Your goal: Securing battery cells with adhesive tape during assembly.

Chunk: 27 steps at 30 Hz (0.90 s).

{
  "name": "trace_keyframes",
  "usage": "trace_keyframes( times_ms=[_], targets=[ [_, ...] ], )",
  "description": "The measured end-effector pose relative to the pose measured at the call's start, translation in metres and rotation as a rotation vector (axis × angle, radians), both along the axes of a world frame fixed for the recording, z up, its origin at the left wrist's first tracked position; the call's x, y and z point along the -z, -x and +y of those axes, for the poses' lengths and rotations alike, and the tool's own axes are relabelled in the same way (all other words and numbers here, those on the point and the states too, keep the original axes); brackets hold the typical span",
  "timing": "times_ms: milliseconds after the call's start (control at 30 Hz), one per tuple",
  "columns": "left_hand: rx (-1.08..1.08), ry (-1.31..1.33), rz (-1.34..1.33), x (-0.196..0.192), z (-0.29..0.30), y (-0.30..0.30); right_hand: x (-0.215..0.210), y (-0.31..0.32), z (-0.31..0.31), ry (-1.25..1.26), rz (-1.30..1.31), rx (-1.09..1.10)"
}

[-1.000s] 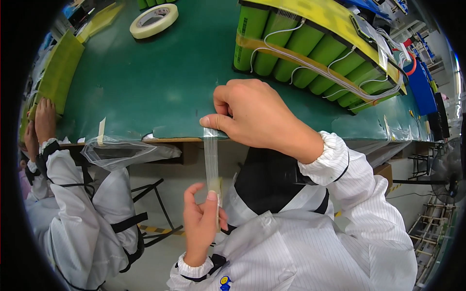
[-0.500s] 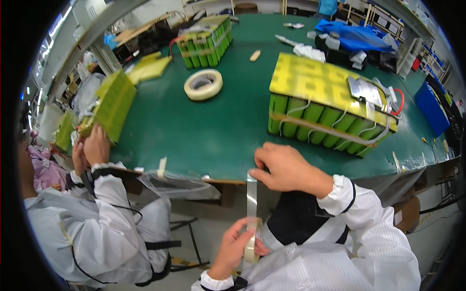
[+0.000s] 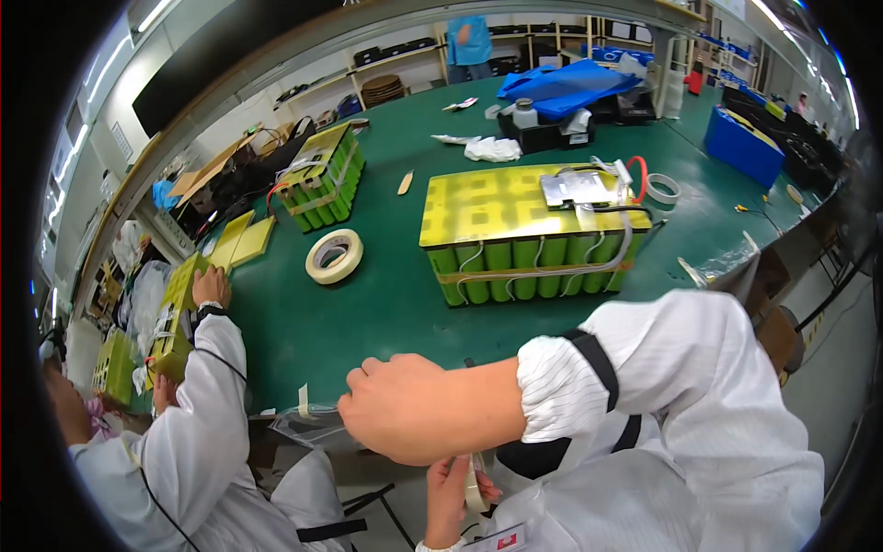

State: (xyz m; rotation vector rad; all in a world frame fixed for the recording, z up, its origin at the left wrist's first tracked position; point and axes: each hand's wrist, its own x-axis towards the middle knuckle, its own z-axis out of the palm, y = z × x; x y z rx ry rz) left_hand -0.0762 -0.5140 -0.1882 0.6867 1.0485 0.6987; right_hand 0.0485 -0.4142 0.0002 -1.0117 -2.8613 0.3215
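Low at the front, my left hand (image 3: 448, 497) is closed round a roll of clear tape (image 3: 475, 489), part of it hidden by the fingers. Above it, at the table's front edge, my right hand (image 3: 400, 409) is closed with its back toward me. Its fingertips are out of sight, so whatever they grip cannot be made out. Beyond my right forearm stands a green-celled battery pack (image 3: 524, 262) with a yellow top. White wires and a band of tan tape run along its side, and a silver-covered board (image 3: 578, 190) sits on top.
A cream tape roll (image 3: 334, 257) and a second battery pack (image 3: 322, 179) lie left on the green table (image 3: 391, 304). A co-worker (image 3: 198, 423) handles yellow-green packs (image 3: 172, 313) at far left. A white ring (image 3: 662, 189), a blue box (image 3: 743, 147) and a blue bag (image 3: 570, 87) are beyond.
My right hand has moved left and nearer, from the stretched tape strip to a place above my left hand. The view has shifted, and the co-worker's one hand has reached farther forward along a pack.
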Motion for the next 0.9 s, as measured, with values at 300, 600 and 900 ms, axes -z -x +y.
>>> trace_keyframes(
  times_ms=[300, 600, 900],
  targets=[
    [0.014, -0.264, -0.014, 0.007, 0.007, -0.011, -0.130, 0.009, 0.036, -0.322, -0.363, 0.305],
    [-0.145, -0.282, 0.083, -0.006, -0.009, 0.003, 0.004, -0.039, -0.061, 0.011, 0.223, -0.096],
    [0.095, -0.362, 0.370, -0.031, 0.000, 0.001, 0.000, -0.257, -0.162, 0.301, 0.358, 0.367]
  ],
)
